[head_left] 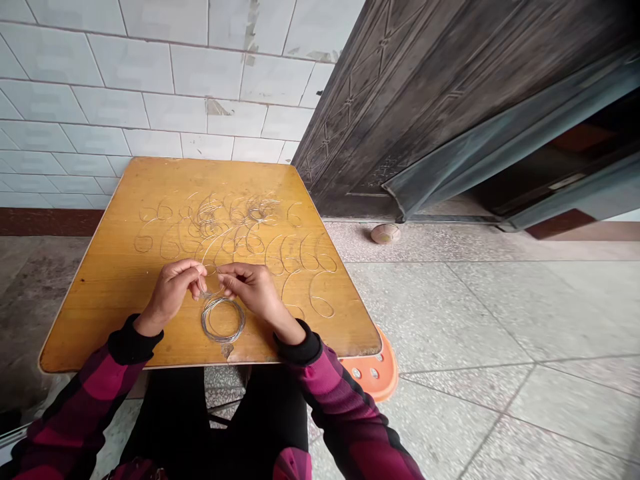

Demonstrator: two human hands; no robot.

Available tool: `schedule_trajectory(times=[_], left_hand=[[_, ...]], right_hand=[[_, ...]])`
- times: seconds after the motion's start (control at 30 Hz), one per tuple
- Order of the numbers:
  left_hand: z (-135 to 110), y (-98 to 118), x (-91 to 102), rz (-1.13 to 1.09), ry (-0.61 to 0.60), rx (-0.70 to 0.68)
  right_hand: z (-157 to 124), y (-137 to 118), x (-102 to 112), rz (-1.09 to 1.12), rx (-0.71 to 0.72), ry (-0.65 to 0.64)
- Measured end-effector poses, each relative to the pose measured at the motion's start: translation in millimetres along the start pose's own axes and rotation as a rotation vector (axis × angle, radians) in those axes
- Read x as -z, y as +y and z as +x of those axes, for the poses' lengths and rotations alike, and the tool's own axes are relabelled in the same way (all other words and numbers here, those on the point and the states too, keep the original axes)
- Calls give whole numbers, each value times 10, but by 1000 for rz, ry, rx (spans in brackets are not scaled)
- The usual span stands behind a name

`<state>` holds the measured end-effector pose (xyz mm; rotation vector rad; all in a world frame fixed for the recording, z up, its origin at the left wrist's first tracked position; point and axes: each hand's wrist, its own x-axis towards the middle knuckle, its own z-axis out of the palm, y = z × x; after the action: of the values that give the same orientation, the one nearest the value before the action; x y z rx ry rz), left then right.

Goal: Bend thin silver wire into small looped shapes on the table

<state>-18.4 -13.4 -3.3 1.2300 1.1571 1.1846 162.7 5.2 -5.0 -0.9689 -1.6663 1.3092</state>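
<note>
My left hand [171,291] and my right hand [253,288] are both pinched on one thin silver wire loop [210,283] held between them, just above the near part of a yellow wooden table [100,293]. Directly below the hands lies a small coil of stacked wire rings [223,319]. Farther back on the table, many loose wire loops [235,230] are spread and tangled across the middle and right side.
A white tiled wall stands behind the table. A dark metal door [450,100] rises at the right. An orange plastic stool [373,370] sits under the table's near right corner. A small round object [385,233] lies on the stone floor by the door.
</note>
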Motion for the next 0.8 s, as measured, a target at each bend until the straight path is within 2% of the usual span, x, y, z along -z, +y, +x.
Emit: schedule_trajectory(times=[0.13,0.47,0.57,0.7,0.8], left_hand=[[6,-26,-8,-79,-31,54],[21,-72,-13,-23,9,-6],[20,-74,-6,-23,9,-16],[18,-59,10,-39,15,-28],[20,-34,11,-77,-14,-4]], right_hand=[[23,22,-42,111,-21,70],[33,11,-85,168,-49,158],[42,12,-76,217,-71,136],[46,25,-48,360,-161,32],[45,40,-31,431,-181,26]])
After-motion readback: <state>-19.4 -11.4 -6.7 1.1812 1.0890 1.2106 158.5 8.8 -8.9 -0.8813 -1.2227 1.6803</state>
